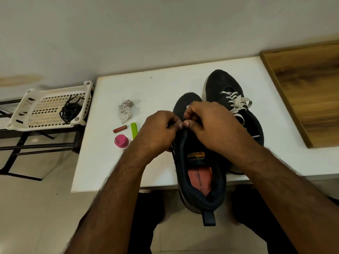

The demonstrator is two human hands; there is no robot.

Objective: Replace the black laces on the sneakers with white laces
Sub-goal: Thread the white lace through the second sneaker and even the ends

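Near sneaker (199, 173): heel toward the person, toe pointing away | left hand (159, 132) and right hand (211, 125) meet over its eyelets, fingers curled, apparently pinching lace | white-laced sneaker (231, 99) behind-right | black laces (70, 110) far left.

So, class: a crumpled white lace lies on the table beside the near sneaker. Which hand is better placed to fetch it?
Probably the left hand. The lace lies on its side of the near sneaker, with nothing between. The right hand would have to cross over the left.
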